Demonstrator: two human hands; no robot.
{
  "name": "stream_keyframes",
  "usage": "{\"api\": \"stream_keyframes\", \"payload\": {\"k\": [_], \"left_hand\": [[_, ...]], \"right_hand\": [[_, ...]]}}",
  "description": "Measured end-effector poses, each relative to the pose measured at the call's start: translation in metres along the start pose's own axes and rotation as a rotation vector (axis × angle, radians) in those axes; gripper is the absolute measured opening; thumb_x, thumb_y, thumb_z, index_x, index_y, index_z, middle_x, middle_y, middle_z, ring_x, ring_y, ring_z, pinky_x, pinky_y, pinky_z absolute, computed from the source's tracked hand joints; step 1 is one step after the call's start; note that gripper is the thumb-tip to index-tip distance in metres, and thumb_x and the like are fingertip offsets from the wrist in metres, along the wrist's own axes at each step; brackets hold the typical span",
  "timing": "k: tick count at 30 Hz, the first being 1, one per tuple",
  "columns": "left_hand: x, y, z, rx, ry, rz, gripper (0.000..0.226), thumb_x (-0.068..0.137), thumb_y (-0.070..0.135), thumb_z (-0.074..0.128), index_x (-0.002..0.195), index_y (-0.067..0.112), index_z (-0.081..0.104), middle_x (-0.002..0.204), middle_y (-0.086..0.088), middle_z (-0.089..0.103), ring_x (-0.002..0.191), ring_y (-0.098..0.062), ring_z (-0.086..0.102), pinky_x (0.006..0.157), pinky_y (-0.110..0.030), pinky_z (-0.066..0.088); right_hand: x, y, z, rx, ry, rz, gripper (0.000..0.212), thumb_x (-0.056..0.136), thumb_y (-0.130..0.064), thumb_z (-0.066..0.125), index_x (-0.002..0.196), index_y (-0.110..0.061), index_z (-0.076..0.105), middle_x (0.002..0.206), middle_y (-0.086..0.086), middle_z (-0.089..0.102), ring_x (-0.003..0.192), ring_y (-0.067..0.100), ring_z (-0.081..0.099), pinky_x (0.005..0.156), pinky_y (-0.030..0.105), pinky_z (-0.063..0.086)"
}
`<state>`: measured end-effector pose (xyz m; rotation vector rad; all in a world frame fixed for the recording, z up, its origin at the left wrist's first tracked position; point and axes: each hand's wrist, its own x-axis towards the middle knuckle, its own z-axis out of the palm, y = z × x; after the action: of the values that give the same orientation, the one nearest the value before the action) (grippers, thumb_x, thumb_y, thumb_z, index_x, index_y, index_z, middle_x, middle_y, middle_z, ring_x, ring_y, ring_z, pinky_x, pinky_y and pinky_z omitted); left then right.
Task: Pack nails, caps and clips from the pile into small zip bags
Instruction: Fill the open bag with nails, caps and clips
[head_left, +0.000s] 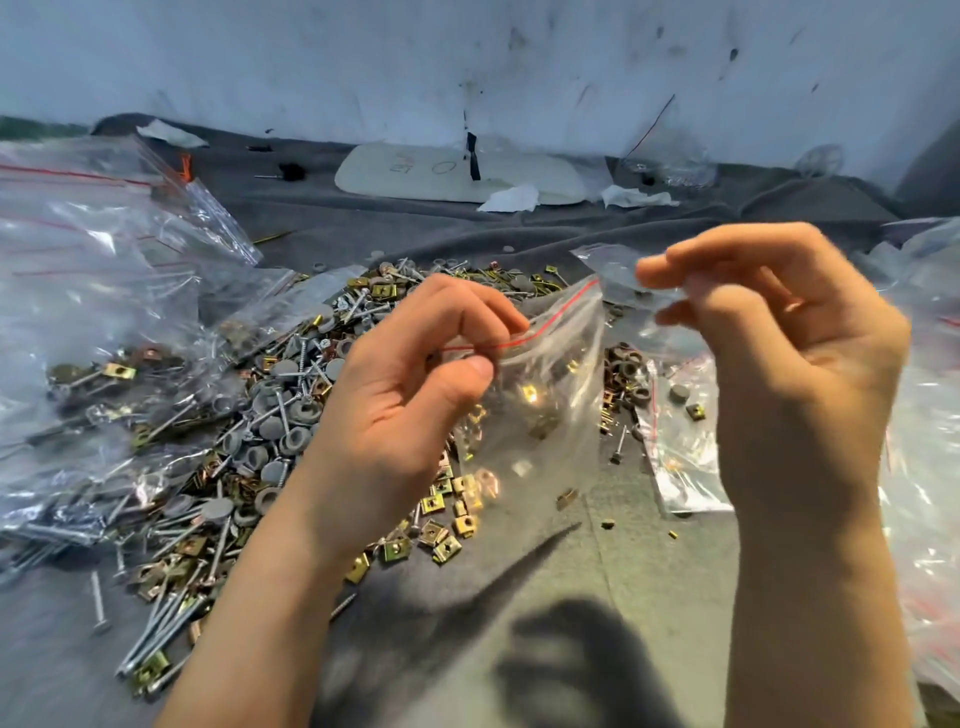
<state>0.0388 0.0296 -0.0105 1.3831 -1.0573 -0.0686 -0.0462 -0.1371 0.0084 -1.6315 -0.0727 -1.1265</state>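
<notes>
A small clear zip bag (545, 395) with a red zip line hangs in the air over the pile, with a few brass clips showing inside it. My left hand (415, 395) pinches the bag's top left edge at the red line between thumb and fingers. My right hand (779, 353) holds the bag's top right corner with curled fingers; that hand is blurred. Under and behind the bag lies the pile (291, 415) of long nails, grey round caps and brass clips on a grey cloth.
Filled zip bags (98, 332) are heaped at the left, more clear bags (924, 415) at the right. One small bag (680, 441) lies flat by my right wrist. A white board (452, 174) and paper scraps sit near the wall. Grey cloth (597, 561) shows in front.
</notes>
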Motion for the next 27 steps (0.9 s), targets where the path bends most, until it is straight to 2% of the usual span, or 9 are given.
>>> {"api": "stream_keyframes", "payload": {"k": [3,5,7,11,14,16,21,24,27], "left_hand": [[0.000,0.000,-0.001,-0.007,0.042,0.010,0.013,0.078,0.020,0.045,0.078,0.009,0.050,0.101,0.000,0.058,0.099,-0.011,0.055,0.086,-0.026,0.043],[0.000,0.000,-0.002,-0.023,0.065,0.021,0.012,0.078,0.020,0.045,0.079,0.011,0.052,0.100,0.002,0.058,0.098,-0.013,0.055,0.087,-0.029,0.043],[0.001,0.001,-0.003,0.005,0.070,0.057,0.010,0.078,0.019,0.045,0.078,0.014,0.053,0.100,0.001,0.057,0.098,-0.014,0.055,0.086,-0.029,0.044],[0.001,0.001,-0.005,-0.148,0.181,0.048,0.014,0.076,0.017,0.046,0.075,0.024,0.059,0.096,0.007,0.063,0.100,-0.018,0.060,0.093,-0.037,0.050],[0.001,0.001,-0.005,0.034,0.187,0.131,0.011,0.080,0.014,0.045,0.080,0.017,0.055,0.098,0.005,0.060,0.097,-0.011,0.057,0.086,-0.028,0.046],[0.001,0.002,-0.005,0.024,0.201,0.122,0.010,0.080,0.014,0.044,0.081,0.016,0.054,0.099,0.005,0.060,0.097,-0.012,0.057,0.085,-0.029,0.045],[0.001,0.003,-0.005,0.203,0.203,0.170,0.009,0.083,0.012,0.044,0.080,0.014,0.052,0.100,-0.001,0.058,0.096,-0.007,0.056,0.082,-0.020,0.042],[0.001,0.002,-0.006,0.208,0.195,0.158,0.009,0.082,0.013,0.044,0.081,0.016,0.052,0.100,-0.001,0.058,0.096,-0.006,0.056,0.082,-0.018,0.042],[0.001,0.000,-0.007,0.196,0.192,0.134,0.010,0.082,0.014,0.043,0.081,0.016,0.053,0.100,-0.001,0.059,0.095,-0.004,0.055,0.081,-0.016,0.042]], "right_hand": [[0.001,0.040,-0.012,-0.273,0.045,0.246,0.030,0.080,0.000,0.055,0.078,-0.027,0.067,0.074,-0.006,0.071,0.075,0.012,0.067,0.066,0.020,0.048],[-0.005,0.071,-0.017,-0.582,-0.098,0.511,0.028,0.083,0.002,0.058,0.080,-0.025,0.067,0.078,-0.003,0.070,0.080,0.017,0.066,0.071,0.023,0.046],[-0.013,0.092,-0.019,-0.796,-0.240,0.681,0.020,0.083,-0.001,0.062,0.090,-0.017,0.072,0.084,0.004,0.070,0.082,0.019,0.064,0.072,0.023,0.044],[-0.015,0.094,-0.017,-0.927,-0.351,0.682,0.020,0.078,-0.004,0.069,0.088,-0.021,0.071,0.080,-0.002,0.064,0.076,0.017,0.057,0.067,0.024,0.039],[-0.014,0.092,-0.015,-0.955,-0.392,0.685,0.019,0.078,-0.003,0.071,0.081,-0.022,0.070,0.068,-0.009,0.054,0.071,0.015,0.052,0.064,0.024,0.036],[-0.014,0.091,-0.015,-0.960,-0.393,0.692,0.020,0.079,-0.003,0.070,0.078,-0.022,0.067,0.066,-0.011,0.051,0.069,0.015,0.051,0.064,0.024,0.035],[-0.011,0.087,-0.012,-0.942,-0.396,0.676,0.024,0.079,-0.004,0.068,0.076,-0.026,0.060,0.075,-0.002,0.059,0.075,0.021,0.058,0.066,0.026,0.043],[-0.011,0.085,-0.012,-0.934,-0.484,0.686,0.020,0.081,-0.002,0.065,0.081,-0.023,0.066,0.068,-0.009,0.054,0.067,0.011,0.053,0.056,0.022,0.037],[-0.012,0.082,-0.013,-0.927,-0.544,0.671,0.017,0.084,-0.005,0.062,0.090,-0.017,0.072,0.072,-0.007,0.059,0.067,0.007,0.053,0.054,0.018,0.037]]}}
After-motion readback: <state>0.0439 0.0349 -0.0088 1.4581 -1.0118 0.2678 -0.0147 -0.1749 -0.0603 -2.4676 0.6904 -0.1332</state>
